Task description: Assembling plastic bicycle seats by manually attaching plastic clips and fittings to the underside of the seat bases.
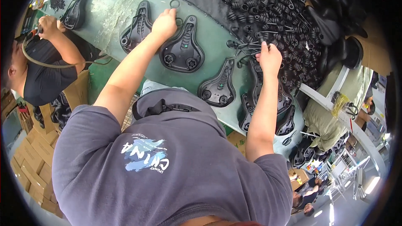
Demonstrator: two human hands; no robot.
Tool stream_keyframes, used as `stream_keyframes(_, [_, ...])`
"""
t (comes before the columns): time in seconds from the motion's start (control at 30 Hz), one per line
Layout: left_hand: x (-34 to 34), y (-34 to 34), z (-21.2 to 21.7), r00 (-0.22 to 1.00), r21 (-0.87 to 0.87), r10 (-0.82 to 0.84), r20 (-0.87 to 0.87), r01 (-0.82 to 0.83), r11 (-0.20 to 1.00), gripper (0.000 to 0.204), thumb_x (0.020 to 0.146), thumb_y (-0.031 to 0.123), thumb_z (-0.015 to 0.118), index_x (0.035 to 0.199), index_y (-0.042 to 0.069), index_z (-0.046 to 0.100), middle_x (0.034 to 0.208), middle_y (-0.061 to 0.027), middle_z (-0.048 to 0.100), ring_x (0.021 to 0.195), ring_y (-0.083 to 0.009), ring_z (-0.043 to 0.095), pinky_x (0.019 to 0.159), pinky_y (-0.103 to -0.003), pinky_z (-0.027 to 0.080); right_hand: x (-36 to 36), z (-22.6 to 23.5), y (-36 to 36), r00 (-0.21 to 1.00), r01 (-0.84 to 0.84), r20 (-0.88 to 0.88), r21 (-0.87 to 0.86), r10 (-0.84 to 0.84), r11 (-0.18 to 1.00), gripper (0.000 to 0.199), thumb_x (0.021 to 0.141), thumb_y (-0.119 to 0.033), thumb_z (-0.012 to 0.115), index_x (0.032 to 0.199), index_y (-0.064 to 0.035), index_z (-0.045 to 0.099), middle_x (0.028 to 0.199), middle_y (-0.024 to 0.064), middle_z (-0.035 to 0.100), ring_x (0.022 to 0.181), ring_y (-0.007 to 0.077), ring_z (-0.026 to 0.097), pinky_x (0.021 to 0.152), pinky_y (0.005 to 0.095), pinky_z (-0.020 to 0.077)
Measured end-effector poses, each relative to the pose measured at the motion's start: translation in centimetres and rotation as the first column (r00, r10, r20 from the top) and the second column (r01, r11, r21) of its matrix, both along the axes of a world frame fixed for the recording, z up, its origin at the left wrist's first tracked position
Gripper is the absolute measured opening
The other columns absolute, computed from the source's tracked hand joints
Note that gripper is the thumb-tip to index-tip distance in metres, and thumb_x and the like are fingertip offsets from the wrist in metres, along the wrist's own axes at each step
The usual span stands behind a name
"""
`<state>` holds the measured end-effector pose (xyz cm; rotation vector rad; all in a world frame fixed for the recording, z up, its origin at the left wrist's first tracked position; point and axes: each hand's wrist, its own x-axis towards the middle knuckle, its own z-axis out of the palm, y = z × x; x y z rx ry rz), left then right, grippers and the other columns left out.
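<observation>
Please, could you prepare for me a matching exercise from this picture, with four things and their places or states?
1. Left hand
2. Coil springs
3. Right hand
4. Cardboard boxes

A. Brown, at the picture's lower left
B. Held out at a dark ring
C. In a large black heap
D. Held out beside thin dark rods

Pairs: 1-B; 2-C; 3-D; 4-A

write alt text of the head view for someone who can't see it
A person's left hand, a thin dark ring at its fingertips, and right hand, beside thin black rods, reach over a green table with upturned black bicycle saddles and heaped small black parts.
</observation>
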<state>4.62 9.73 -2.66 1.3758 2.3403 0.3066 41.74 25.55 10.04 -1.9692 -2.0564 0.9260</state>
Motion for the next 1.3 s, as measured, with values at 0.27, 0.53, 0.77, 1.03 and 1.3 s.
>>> stream_keyframes(0.27, [-4.2,2.0,-1.2,0.736,-0.232,-0.525,-0.427,0.472,0.851,0.059,0.100,0.015,0.056,0.158,0.022,0.051,0.178,-0.0064,0.023,0.154,-0.0450,0.038,0.112,-0.049,0.051,0.5,7.8,0.0,0.999,-0.013,0.032,0.520,-0.004,0.854,0.041,0.106,-0.032,0.063,0.080,-0.0002,0.064,0.071,0.0138,0.071,0.071,0.0346,0.070,0.070,0.0464,0.0524])
stream_keyframes(0.53, [-6.0,2.1,-3.3,0.858,-0.247,-0.427,-0.286,0.364,0.898,0.051,0.093,0.010,0.066,0.143,0.009,0.058,0.137,-0.0161,0.059,0.124,-0.0405,0.062,0.103,-0.047,0.057,2.3,4.1,0.9,0.995,-0.094,0.054,0.301,0.082,0.949,0.039,0.106,-0.033,0.061,0.086,0.0009,0.064,0.076,0.0187,0.071,0.076,0.0404,0.070,0.073,0.0487,0.0532])
stream_keyframes(0.77, [-3.8,-4.1,2.1,0.985,0.267,-0.172,-0.014,0.170,0.949,0.053,0.088,0.016,0.080,0.136,0.006,0.059,0.121,-0.0200,0.067,0.116,-0.0421,0.066,0.099,-0.048,0.055,3.3,5.0,-1.7,0.936,-0.133,-0.347,-0.210,0.053,0.969,0.029,0.108,-0.029,0.065,0.092,-0.0044,0.066,0.075,0.0010,0.068,0.067,0.0087,0.063,0.065,0.0263,0.0514])
stream_keyframes(1.03, [3.1,-12.1,6.2,0.821,0.131,-0.549,0.160,0.533,0.836,0.050,0.089,0.022,0.080,0.133,0.007,0.063,0.124,-0.0134,0.066,0.101,-0.0400,0.070,0.085,-0.048,0.059,0.8,-7.6,-9.9,0.927,-0.370,-0.155,-0.235,0.341,0.899,0.031,0.100,-0.028,0.073,0.115,-0.0013,0.066,0.099,0.0157,0.073,0.089,0.0361,0.073,0.081,0.0430,0.0578])
stream_keyframes(1.3, [4.5,-14.0,6.3,0.846,0.103,-0.528,0.071,0.521,0.848,0.048,0.090,0.023,0.079,0.133,0.009,0.064,0.125,-0.0115,0.064,0.093,-0.0394,0.071,0.079,-0.050,0.059,0.0,-7.6,-22.4,0.875,-0.442,0.305,0.189,0.375,0.877,0.093,0.089,-0.034,0.082,0.158,0.0061,0.034,0.131,0.0294,0.056,0.109,0.0455,0.066,0.094,0.0521,0.0561])
